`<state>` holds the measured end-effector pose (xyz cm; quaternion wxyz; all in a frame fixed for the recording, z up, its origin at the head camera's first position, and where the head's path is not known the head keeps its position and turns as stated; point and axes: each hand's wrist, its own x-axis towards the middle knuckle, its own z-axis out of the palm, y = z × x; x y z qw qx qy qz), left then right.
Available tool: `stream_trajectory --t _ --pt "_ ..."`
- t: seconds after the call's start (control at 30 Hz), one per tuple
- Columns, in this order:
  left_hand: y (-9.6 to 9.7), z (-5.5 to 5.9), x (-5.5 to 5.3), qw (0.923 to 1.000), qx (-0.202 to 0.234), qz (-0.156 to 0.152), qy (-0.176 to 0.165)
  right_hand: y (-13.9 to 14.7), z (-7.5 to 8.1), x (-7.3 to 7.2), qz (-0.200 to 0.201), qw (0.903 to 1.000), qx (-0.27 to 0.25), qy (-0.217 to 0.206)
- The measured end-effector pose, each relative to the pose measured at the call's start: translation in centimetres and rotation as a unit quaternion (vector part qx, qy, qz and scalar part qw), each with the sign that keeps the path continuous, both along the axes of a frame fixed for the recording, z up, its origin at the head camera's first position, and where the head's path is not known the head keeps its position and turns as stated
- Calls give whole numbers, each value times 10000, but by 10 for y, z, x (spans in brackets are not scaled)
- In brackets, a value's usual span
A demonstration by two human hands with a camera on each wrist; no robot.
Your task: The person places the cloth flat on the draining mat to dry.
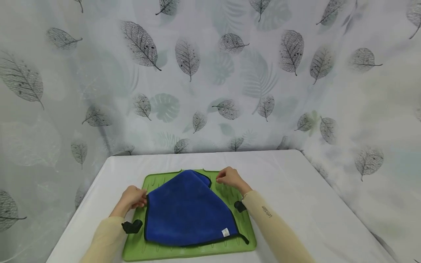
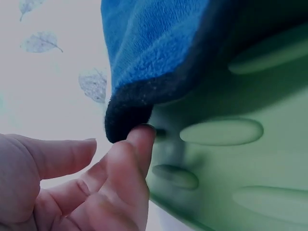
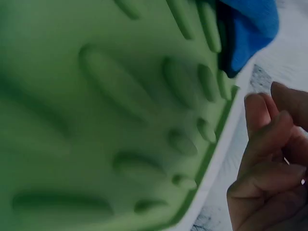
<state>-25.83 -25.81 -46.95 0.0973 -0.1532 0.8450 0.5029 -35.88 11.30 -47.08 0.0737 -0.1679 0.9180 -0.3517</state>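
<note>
A blue cloth [image 1: 189,212] with black edging lies partly folded over a ribbed green mat [image 1: 197,251]. It has a small white tag [image 1: 225,232] and a black loop at its near right corner. My left hand [image 1: 133,197] is at the cloth's left edge; in the left wrist view a fingertip reaches the black-edged corner [image 2: 129,113] while the thumb stays apart. To the right of the cloth's folded far corner [image 1: 204,179], my right hand [image 1: 230,177] hovers over the mat's far right part, fingers loosely bent and holding nothing.
The mat rests on a white-covered table [image 1: 296,204]. Behind and on both sides hangs a leaf-patterned curtain [image 1: 204,80], which meets the table's far edge. Both forearms wear pale yellow sleeves [image 1: 276,226] with black wrist mounts [image 1: 132,227].
</note>
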Motion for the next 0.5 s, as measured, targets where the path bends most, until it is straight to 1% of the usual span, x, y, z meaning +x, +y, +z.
stream_trajectory --t 0.1,0.17,0.33,0.5 --pt "0 -2 -3 9999 93 54 -126 -12 -7 -3 -189 9996 138 141" --pt "1 -4 -5 9996 169 82 -195 -17 -11 -4 -216 9995 173 170" --pt "2 -8 -8 9988 258 228 -336 -28 -20 -6 -286 9995 132 56" --pt "3 -11 -12 9976 380 450 -368 -35 -26 -8 -771 9968 219 -69"
